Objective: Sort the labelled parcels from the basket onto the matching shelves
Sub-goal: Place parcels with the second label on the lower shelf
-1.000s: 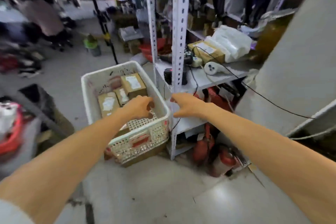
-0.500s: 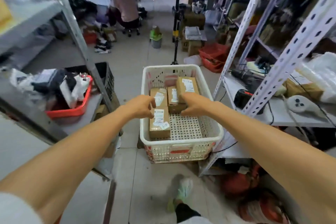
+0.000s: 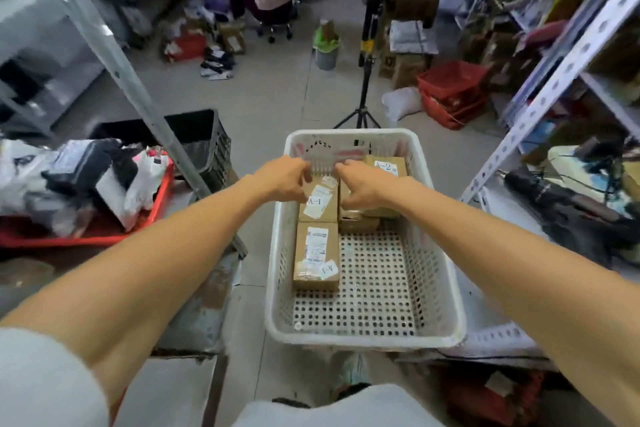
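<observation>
Fingers (image 3: pixel 302 173) of the left hand (image 3: pixel 282 180) are curled downward over the far end of the upper A-1 parcel (image 3: pixel 320 203), knuckles up. Their tips are lost in blur, so I cannot tell whether they pinch the box or only touch it. The right hand (image 3: pixel 363 188) is just beside it, its fingers (image 3: pixel 346 173) bent the same way over the brown parcel (image 3: pixel 360 224) next to the first. The hand covers the top of that box, so I cannot tell whether it grips. The two hands are near each other but apart, both inside the far half of the basket (image 3: pixel 363 336).

The basket is white perforated plastic and sits low between the racks. Four cardboard parcels show in it:
- the upper A-1 parcel, along the left wall
- the lower A-1 parcel (image 3: pixel 316 255), end to end with it and nearer the camera
- the brown parcel, under the right hand
- the A-2 parcel (image 3: pixel 387 166), behind that one by the far wall

To the left, a red tray (image 3: pixel 86 236) on a low shelf holds a heap of black and white bagged packets, with a black crate (image 3: pixel 211 139) behind it. To the right, stacked red baskets (image 3: pixel 453 83) sit on the floor beside a white shelf rack (image 3: pixel 554 76).
</observation>
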